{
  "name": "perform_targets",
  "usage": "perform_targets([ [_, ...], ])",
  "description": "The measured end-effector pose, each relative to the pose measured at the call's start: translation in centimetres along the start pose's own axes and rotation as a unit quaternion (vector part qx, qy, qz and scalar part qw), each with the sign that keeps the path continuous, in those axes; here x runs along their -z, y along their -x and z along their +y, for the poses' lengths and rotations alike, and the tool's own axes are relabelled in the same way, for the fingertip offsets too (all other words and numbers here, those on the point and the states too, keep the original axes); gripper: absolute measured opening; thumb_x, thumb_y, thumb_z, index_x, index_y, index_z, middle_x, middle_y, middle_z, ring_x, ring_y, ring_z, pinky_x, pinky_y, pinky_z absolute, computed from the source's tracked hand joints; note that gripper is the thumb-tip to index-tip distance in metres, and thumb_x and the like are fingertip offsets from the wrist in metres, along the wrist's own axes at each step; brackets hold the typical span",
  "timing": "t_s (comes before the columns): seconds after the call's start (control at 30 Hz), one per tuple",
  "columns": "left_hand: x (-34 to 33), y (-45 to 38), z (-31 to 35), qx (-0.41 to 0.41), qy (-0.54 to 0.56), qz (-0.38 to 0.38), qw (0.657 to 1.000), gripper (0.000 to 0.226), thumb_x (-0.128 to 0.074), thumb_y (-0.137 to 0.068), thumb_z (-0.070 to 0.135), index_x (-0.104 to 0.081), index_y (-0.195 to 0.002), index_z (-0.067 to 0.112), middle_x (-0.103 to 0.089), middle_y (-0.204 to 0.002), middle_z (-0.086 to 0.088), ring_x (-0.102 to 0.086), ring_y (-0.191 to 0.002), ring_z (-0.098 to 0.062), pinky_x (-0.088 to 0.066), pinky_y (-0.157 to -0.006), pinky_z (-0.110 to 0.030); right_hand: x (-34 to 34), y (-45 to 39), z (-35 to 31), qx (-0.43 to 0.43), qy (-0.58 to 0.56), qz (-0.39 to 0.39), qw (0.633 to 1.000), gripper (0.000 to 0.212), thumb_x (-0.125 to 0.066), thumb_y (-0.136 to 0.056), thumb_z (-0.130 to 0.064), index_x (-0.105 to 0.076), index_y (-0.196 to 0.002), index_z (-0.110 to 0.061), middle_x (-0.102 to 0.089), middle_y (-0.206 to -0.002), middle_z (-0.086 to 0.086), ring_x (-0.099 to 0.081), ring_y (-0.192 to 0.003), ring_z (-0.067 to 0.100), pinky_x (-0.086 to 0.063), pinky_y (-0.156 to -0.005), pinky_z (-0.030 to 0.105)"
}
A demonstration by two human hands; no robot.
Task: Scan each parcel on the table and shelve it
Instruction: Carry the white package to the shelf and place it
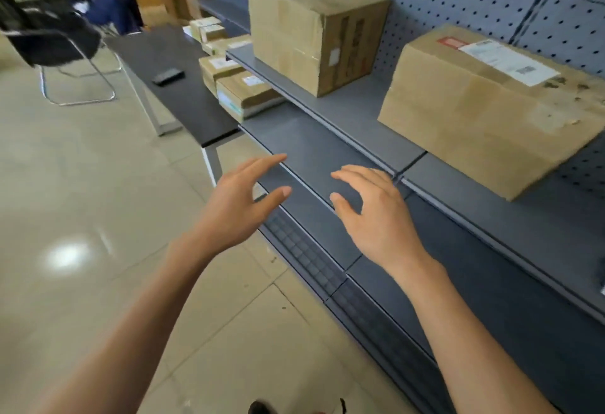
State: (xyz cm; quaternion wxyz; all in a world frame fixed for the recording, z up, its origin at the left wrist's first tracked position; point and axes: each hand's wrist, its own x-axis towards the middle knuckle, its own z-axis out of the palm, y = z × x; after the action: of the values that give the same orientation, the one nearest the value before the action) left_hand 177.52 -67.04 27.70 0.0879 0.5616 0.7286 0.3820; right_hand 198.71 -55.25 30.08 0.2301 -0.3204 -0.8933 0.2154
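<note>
Cardboard parcels sit on the grey shelf (353, 109): one box (314, 30) at left, another (484, 109) at right (tilted). My left hand (235, 207) and right hand (376, 217) hover empty, fingers spread, apart. Smaller parcels (235, 86) wait on the dark table (170, 63).

you get no readable text, white shipping labels on two shelf boxes (484, 109) and table parcels (242, 92) too blurred
</note>
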Motion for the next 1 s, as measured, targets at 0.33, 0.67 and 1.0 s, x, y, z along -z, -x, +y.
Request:
perform_targets([
  [0.33,7.5,1.0,-8.8,0.112,-0.009,0.049,0.992,0.059,-0.052,-0.094,0.059,-0.053,-0.146,0.031,-0.056,-0.144,0.015,-0.046,-0.132,-0.002,-0.042,-0.112,-0.036,-9.5,-9.0,-6.2,0.050,-0.036,-0.071,0.996,0.032,-0.062,-0.100,-0.025,-0.066,-0.131,-0.018,-0.057,-0.141,-0.004,-0.039,-0.137,0.009,-0.029,-0.109,0.019],
  [0.67,11.2,-6.9,-17.1,0.177,-0.035,0.084,0.980,0.053,-0.062,-0.099,0.042,-0.048,-0.149,0.034,-0.055,-0.145,0.017,-0.046,-0.137,-0.007,-0.041,-0.113,-0.047,-15.9,-23.4,-7.0,0.074,-0.086,-0.105,0.988,0.046,-0.065,-0.099,-0.021,-0.055,-0.144,-0.020,-0.048,-0.153,-0.003,-0.039,-0.144,0.011,-0.029,-0.111,0.020],
  [1.0,15.4,-12.0,-24.2,0.239,-0.030,0.157,0.958,0.052,-0.064,-0.097,0.044,-0.048,-0.146,0.040,-0.058,-0.139,0.021,-0.049,-0.134,-0.006,-0.046,-0.109,-0.045,-21.3,-34.7,-10.4,0.114,-0.122,-0.169,0.971,0.044,-0.063,-0.100,-0.026,-0.055,-0.143,-0.026,-0.052,-0.149,-0.010,-0.044,-0.139,0.006,-0.034,-0.114,0.024],
])
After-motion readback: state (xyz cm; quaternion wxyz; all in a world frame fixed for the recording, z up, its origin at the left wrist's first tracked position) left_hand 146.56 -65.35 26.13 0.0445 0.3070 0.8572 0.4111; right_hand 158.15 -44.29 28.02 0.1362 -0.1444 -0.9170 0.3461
